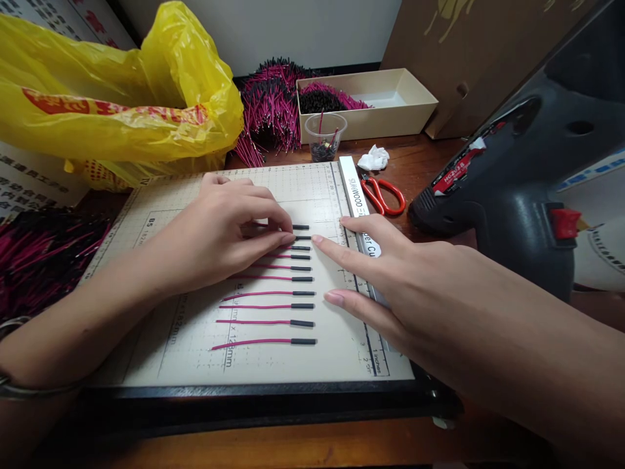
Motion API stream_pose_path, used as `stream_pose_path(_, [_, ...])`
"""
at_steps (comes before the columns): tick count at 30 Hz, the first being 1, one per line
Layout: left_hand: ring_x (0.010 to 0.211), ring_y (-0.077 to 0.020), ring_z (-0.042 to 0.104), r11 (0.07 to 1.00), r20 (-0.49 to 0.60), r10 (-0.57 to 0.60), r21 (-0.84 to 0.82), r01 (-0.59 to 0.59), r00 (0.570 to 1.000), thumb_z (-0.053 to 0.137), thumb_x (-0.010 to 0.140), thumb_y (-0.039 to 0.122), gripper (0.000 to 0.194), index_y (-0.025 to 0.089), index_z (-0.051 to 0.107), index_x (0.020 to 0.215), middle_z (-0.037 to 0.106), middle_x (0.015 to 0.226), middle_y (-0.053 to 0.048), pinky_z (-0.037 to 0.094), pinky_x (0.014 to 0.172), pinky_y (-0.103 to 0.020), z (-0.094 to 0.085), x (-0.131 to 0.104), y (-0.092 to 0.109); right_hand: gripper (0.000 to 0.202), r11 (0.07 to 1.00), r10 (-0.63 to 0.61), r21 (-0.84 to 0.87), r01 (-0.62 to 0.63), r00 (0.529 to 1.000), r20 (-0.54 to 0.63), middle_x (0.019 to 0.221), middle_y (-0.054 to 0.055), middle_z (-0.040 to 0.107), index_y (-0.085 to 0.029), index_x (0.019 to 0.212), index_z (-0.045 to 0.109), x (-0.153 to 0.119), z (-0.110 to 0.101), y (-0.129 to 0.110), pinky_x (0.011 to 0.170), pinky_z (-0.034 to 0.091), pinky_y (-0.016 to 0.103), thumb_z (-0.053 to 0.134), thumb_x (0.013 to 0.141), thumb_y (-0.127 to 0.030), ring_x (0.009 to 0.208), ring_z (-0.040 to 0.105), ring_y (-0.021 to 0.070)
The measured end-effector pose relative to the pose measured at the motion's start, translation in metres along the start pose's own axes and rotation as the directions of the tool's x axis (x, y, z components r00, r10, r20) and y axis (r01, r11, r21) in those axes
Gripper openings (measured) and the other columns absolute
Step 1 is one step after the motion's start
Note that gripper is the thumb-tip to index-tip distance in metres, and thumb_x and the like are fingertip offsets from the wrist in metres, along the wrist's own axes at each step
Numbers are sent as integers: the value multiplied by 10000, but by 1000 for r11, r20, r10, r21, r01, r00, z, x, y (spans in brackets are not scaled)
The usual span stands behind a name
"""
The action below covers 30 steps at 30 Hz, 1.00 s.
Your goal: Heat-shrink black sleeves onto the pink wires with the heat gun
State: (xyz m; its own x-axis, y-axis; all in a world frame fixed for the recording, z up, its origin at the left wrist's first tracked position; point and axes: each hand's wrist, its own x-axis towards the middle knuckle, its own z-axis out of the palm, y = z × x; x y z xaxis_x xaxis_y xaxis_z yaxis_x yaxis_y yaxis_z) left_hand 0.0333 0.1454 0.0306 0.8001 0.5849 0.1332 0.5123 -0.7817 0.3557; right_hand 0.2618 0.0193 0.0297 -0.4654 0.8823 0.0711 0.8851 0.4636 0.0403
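Note:
Several short pink wires with black sleeves lie in a column on the cream cutting board [190,355]; the nearest wire [303,341] is close to the board's front edge. My left hand [234,225] is closed in a pinch on a wire [303,238] near the far end of the column, and it covers that wire's pink part. The index fingertip of my right hand [371,267] is at the black end of the same wire. Its other fingers are spread over the white ruler edge [352,185], and nothing is held in it.
Behind the board are a clear cup [326,133], a cardboard tray [375,120], a pile of wires [271,107], white tissue [374,158] and red-handled cutters [385,197]. A yellow bag [195,85] stands left, a dark heat tool [517,189] right.

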Motion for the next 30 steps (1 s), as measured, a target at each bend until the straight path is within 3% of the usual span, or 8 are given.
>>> stream_pose_path(3, [859,-203,656,1000,2,-5,3,5,1000,595,996,449,288,258,785,894,779,887,-5,368,927,-415,-1,0,0,493,999,-41,-2,41,999,-13,1353,118,691,-253,1346,709,1,0,0,553,350,355,269,1147,-354,839,678,188])
stream_pose_path(11, [856,-205,640,1000,13,-6,1,6,1000,623,986,429,251,263,794,909,776,894,-4,363,966,-436,-1,-1,1,435,981,-157,-126,145,984,-86,1354,110,700,-249,1270,768,-2,4,1,522,327,338,360,1123,-287,1198,666,281])
stream_pose_path(15, [854,-204,627,1000,-50,-10,12,11,999,596,1009,412,277,246,777,881,761,876,3,344,926,-418,0,-3,4,460,995,-61,-80,59,998,-16,1398,108,686,-295,1396,713,-2,1,-1,492,290,343,346,1126,-361,991,712,249])
stream_pose_path(19, [899,-229,632,999,-116,-32,38,36,993,609,992,460,271,272,789,914,769,918,-6,361,914,-400,-2,-1,3,556,995,99,0,-99,994,42,1429,125,667,-279,1554,576,1,-1,-3,471,252,337,322,1119,-514,748,665,184])
stream_pose_path(25, [932,-231,656,999,-65,-52,-16,52,997,633,993,457,245,290,811,974,785,1025,-25,414,880,-399,0,4,-5,563,997,81,4,-81,996,40,1402,143,658,-262,1572,548,6,1,-1,478,229,329,316,1111,-486,699,606,166])
stream_pose_path(30, [885,-201,658,998,-69,-11,-54,7,998,626,998,398,240,245,807,959,776,964,-21,476,852,-366,4,6,-7,573,999,51,11,-52,998,37,1371,172,649,-237,1552,557,7,1,0,515,222,337,270,1114,-470,728,604,183])
